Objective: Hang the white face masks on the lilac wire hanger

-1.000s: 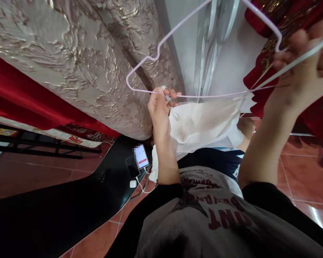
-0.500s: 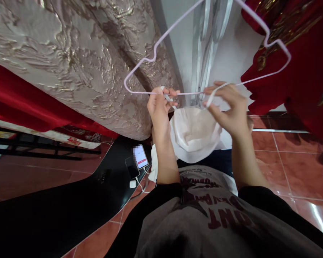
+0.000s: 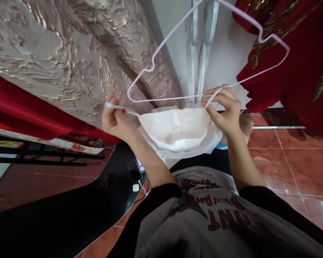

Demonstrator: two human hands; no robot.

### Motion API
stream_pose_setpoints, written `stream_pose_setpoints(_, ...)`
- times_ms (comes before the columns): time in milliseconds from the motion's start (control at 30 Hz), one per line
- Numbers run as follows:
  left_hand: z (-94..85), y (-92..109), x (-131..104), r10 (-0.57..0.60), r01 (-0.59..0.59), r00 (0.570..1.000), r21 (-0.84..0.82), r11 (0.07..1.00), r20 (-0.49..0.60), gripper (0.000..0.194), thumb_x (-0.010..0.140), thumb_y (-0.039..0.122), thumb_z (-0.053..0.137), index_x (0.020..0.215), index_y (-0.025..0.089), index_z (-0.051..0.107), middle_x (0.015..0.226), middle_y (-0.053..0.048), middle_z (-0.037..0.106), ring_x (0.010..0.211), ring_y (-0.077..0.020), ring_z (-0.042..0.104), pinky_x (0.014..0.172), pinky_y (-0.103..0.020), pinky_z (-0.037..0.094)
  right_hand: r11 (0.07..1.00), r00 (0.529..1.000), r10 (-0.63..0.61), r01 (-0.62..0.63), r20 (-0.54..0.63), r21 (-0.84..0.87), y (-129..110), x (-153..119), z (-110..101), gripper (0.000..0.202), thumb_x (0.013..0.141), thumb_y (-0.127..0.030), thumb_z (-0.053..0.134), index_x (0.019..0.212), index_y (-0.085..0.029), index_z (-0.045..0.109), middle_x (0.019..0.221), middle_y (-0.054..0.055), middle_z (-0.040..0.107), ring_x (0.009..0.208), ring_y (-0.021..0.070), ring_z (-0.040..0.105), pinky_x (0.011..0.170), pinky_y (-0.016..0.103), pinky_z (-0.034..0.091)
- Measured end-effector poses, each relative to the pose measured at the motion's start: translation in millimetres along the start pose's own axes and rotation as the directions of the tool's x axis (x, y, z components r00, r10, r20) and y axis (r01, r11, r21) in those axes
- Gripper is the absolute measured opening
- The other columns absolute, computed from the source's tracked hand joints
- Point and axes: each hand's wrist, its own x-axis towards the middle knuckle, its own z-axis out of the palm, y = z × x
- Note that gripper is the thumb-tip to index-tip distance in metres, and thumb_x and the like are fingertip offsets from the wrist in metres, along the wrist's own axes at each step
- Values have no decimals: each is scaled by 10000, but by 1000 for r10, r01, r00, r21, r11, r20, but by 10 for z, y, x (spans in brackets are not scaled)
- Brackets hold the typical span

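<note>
My left hand grips one thin white strap, away from the hanger at its left. A white, sheer-edged garment is stretched between both hands above my lap; its exact kind I cannot tell. My right hand pinches the other strap, which loops over its fingers. The lilac clothes hanger has its lower bar running behind or through the right fingers, which partly hide it. The top of the hanger lies beyond the upper edge of view.
A beige embossed curtain hangs at left, with red cloth below it. On the black bench lie a phone with a cable and a small white case. Red and gold fabric hangs at right.
My left hand has moved left off the hanger's bar, drawing its strap along and spreading the garment wider. My right hand stays by the bar; the hanger has shifted slightly.
</note>
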Motion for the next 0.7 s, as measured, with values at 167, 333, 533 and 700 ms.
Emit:
stream_pose_setpoints(167,235,330,252,-13,2,848,22,1000,530,332,973,305,942,1287,379,867,1387,90,833,1485,-349,669,1328,-609,483,1000,999,8,-9,-39,-29,12,-24,45,267,1036,-553,726,930,-326,818,1127,-2,877,1078,270,821,1206,647,540)
stream_pose_setpoints(333,626,520,453,-141,-32,672,219,975,727,99,975,259,950,1062,257,903,1004,-9,837,1088,-324,765,1117,-533,600,1000,998,-10,9,-59,-16,15,-23,49,240,1043,-518,718,954,-317,814,1083,-6,876,1032,259,818,1096,574,593)
stream_pose_setpoints(533,632,316,412,-288,192,802,232,954,522,482,1154,358,741,691,226,716,664,-27,613,611,-189,581,675,-379,505,999,999,-36,35,-39,-19,21,-56,2,162,1070,-435,699,1066,-327,820,1151,-10,873,1113,253,821,1165,566,566)
stream_pose_setpoints(700,402,27,-66,-445,468,842,-4,884,306,516,1100,675,723,808,251,694,761,-10,711,731,-173,698,748,-318,607,998,999,-43,42,-32,-39,51,-65,32,185,1070,-459,710,1140,-336,829,1176,7,868,1136,270,819,1210,612,554)
